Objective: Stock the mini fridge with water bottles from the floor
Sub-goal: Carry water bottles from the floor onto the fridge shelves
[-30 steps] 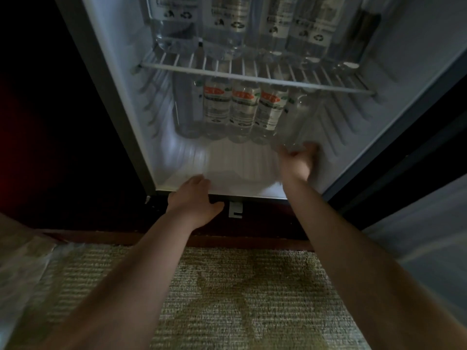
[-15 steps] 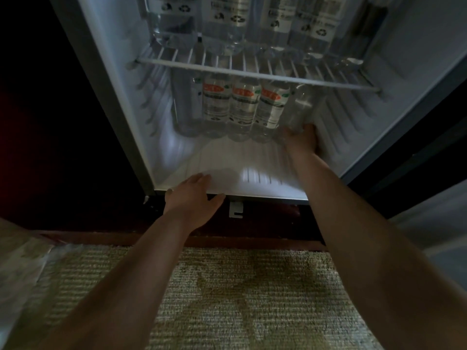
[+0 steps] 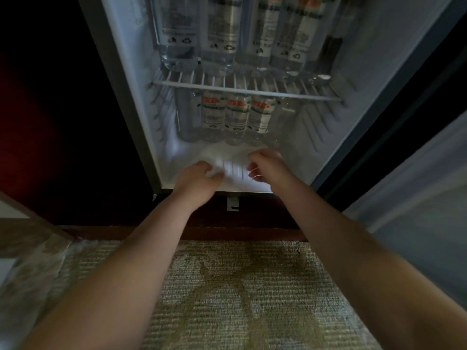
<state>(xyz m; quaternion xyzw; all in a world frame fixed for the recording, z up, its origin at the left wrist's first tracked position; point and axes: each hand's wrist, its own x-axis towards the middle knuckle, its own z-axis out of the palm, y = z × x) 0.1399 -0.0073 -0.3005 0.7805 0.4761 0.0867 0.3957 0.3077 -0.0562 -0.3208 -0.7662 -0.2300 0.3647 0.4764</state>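
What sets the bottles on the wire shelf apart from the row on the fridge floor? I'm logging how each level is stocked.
The upper bottles stand on the wire shelf near its front; the lower bottles stand at the back of the fridge floor, leaving bare floor ahead. The upper ones show grey label backs with recycling marks; three lower ones show orange-red logos. All are clear, upright water bottles. Both hands are empty.
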